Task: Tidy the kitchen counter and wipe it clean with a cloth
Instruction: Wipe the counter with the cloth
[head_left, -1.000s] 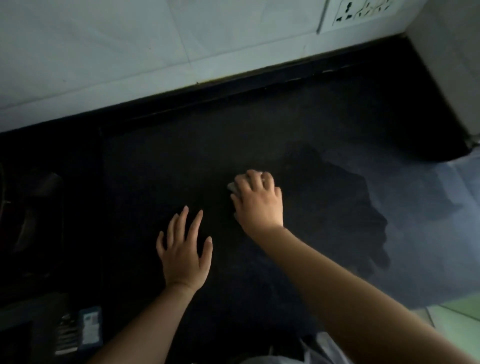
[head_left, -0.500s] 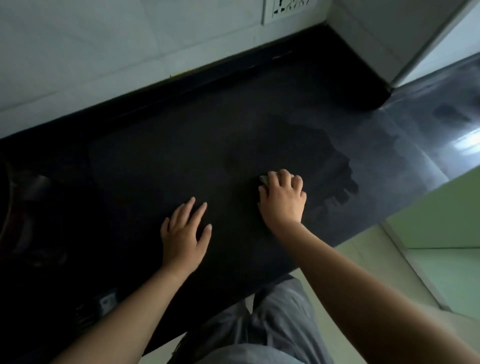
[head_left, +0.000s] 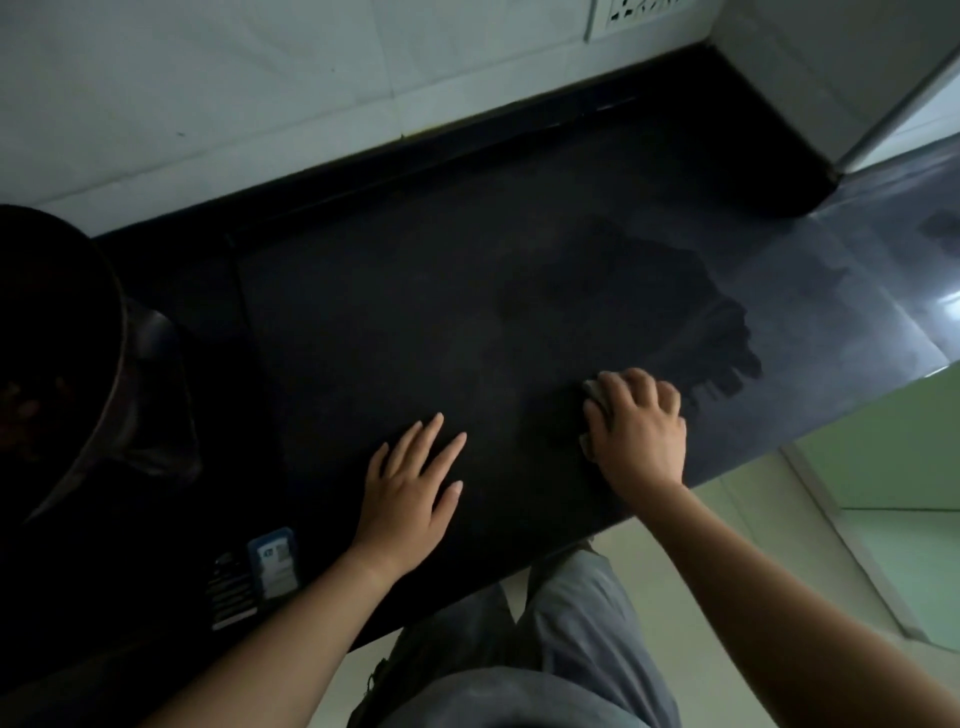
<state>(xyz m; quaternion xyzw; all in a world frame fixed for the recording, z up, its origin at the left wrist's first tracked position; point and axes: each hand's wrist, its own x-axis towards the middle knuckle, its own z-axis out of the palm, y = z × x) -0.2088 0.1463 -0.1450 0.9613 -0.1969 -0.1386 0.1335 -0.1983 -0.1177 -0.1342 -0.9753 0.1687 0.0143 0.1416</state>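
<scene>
Counter (head_left: 415, 312) (dark, glossy) below tiled wall (head_left: 208, 104)

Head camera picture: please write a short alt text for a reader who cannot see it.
A person's right hand presses a small grey cloth onto a dark stone kitchen counter, beside a darker wet patch. The left hand rests flat and open on the counter, below a white tiled wall.

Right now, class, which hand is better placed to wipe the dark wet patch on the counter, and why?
Right. The right hand already presses the cloth beside the wet patch; the left hand lies flat and empty, farther away.
</scene>
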